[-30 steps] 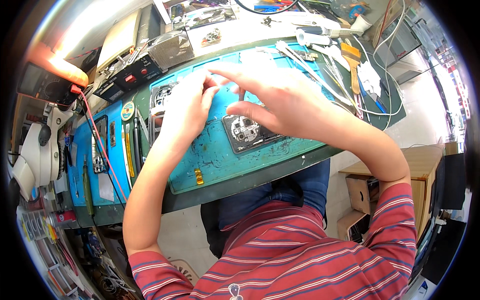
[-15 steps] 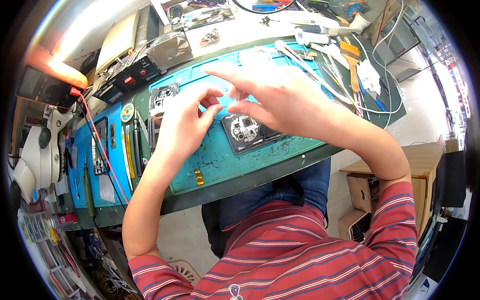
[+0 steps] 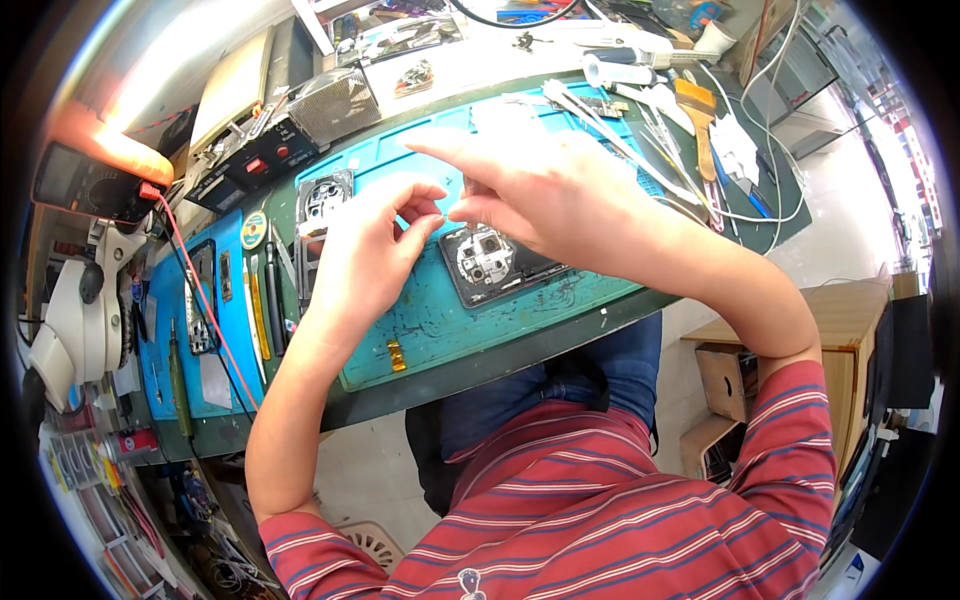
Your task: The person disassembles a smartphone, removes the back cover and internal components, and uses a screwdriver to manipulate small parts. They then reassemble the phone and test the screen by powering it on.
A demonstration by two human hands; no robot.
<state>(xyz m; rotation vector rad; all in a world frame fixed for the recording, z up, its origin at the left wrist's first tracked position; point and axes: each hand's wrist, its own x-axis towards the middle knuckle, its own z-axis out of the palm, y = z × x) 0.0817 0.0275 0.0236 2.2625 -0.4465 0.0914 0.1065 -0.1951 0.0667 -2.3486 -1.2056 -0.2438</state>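
Note:
My left hand [image 3: 370,260] is raised over the teal work mat [image 3: 400,330], fingers curled toward the thumb; anything between them is too small to make out. My right hand [image 3: 555,200] hovers just right of it, index finger extended, thumb and other fingers closed on something I cannot make out. Beneath my right hand lies an opened dark phone [image 3: 485,270] with a white round camera bracket. Another disassembled phone [image 3: 322,200] lies left of my left hand. A small gold flex part [image 3: 397,355] rests near the mat's front edge.
At left are an orange multimeter [image 3: 100,170], a black power supply [image 3: 255,160], a blue mat [image 3: 215,385] with a phone frame, and slim tools [image 3: 262,300]. A brush [image 3: 700,110], white cables and tools crowd the right. A wooden cabinet [image 3: 830,330] stands beside the bench.
My left hand has moved slightly down, its fingertips drawing away from under my right index finger. My right hand has shifted only a little, still in much the same pose.

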